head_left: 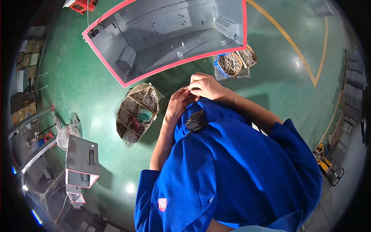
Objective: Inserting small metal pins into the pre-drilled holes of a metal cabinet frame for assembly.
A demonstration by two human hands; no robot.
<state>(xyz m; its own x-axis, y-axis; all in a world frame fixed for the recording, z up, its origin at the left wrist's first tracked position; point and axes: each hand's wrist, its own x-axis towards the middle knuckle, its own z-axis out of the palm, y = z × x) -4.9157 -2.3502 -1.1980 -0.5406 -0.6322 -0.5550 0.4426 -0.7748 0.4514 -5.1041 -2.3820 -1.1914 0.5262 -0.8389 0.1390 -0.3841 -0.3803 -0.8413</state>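
Note:
In front of my body, my left hand (178, 101) and my right hand (206, 86) meet, fingertips pinched together. Whatever lies between the fingers is too small or hidden to name. Beyond them stands a large grey metal cabinet (166, 42) with a red-pink edge, its inside facing me. Left of my left hand is a divided container (123, 127) with small metal parts in several compartments, plus a green item and a red item. Past my right hand, two open bags (229, 64) of small metal pieces sit beside the cabinet's near edge.
The green floor (104, 127) carries a yellow line (295, 42) at the right. Smaller grey metal boxes (82, 156) with pink edges stand at the left, near a round-seated stool (68, 136). Stacked cartons (31, 58) line the far left. A yellow wheeled item (326, 166) is at the right.

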